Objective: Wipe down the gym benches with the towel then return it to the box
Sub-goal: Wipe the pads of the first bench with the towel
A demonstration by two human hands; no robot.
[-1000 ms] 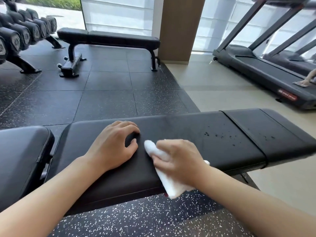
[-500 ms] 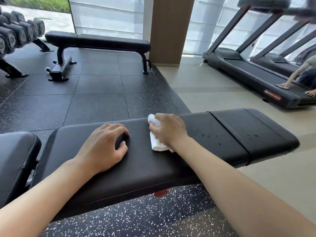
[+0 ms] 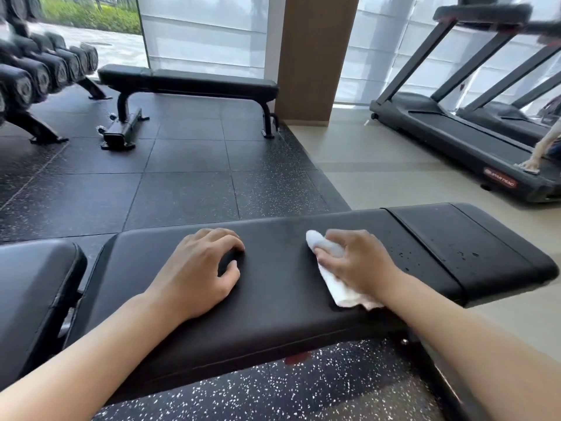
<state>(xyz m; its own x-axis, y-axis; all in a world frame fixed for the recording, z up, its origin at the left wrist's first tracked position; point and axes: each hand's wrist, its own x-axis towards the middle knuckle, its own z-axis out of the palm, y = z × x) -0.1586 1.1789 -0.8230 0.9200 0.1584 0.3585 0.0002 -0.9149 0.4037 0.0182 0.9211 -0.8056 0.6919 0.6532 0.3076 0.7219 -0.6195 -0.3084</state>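
Note:
A black padded gym bench [image 3: 273, 299] runs across in front of me, with water drops on its right section. My right hand [image 3: 358, 262] grips a bunched white towel [image 3: 337, 287] and presses it onto the pad right of centre. My left hand [image 3: 197, 268] rests on the pad to the left, fingers loosely curled, holding nothing. A second flat bench [image 3: 188, 82] stands farther back by the window. No box is in view.
Another black pad [image 3: 33, 293] sits at my near left. A dumbbell rack [image 3: 36, 77] lines the far left. Treadmills [image 3: 449, 132] stand at the right, where another person's hand [image 3: 531, 164] touches the deck. A wooden pillar [image 3: 309, 56] rises behind.
My right hand has swept the towel from the pad's front edge to its far edge, and now to the right toward the water drops. My left hand has stayed put.

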